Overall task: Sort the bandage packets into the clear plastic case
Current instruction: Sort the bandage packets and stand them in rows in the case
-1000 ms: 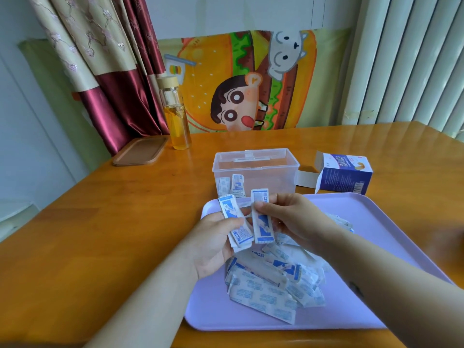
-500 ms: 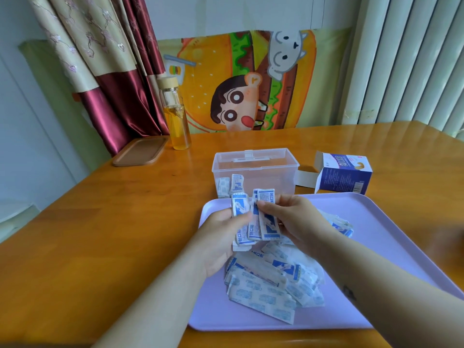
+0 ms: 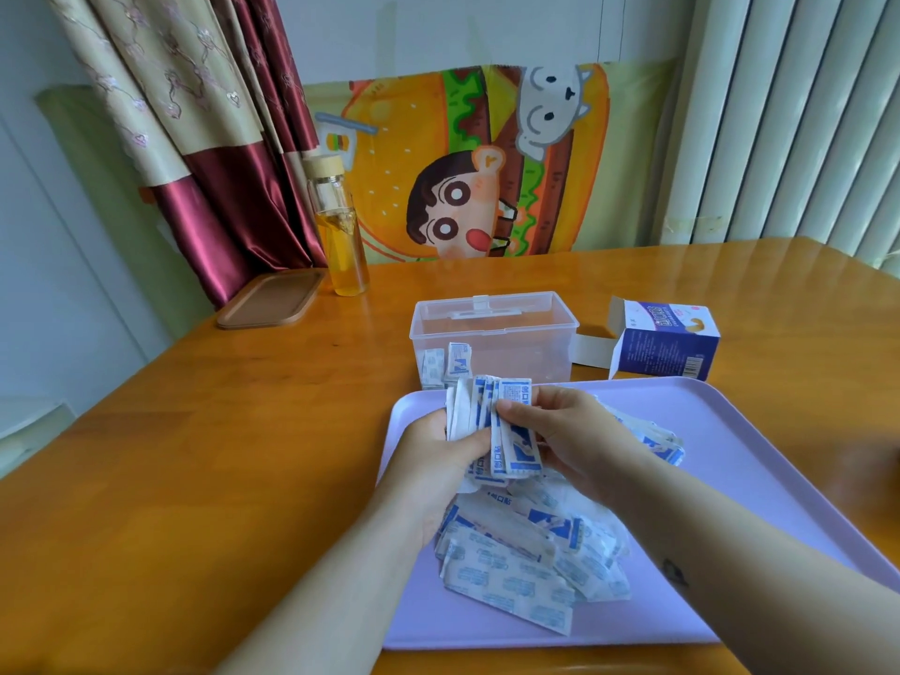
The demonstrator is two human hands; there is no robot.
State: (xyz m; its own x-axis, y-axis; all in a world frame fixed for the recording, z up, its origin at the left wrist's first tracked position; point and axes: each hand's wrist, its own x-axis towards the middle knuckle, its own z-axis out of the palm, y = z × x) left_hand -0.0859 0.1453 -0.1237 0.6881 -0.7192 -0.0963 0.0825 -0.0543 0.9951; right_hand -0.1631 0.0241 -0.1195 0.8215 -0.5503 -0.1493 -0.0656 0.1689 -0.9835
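Head view: left hand [image 3: 433, 462], right hand [image 3: 579, 431] fingers [image 3: 517, 412] grip one packet stack [image 3: 506, 431]; case [image 3: 528, 350] holds two packets [image 3: 459, 360].

Both hands hold one upright stack of bandage packets [image 3: 492, 421] above a lilac tray [image 3: 759, 460]: left hand [image 3: 438, 460] gripping its near side, right hand [image 3: 565, 431] pinching its front. Loose packets [image 3: 526, 552] lie heaped on the tray. Behind it, a clear plastic case [image 3: 521, 333] holds a few packets [image 3: 445, 365]; a bandage carton [image 3: 665, 341] stands to the right.
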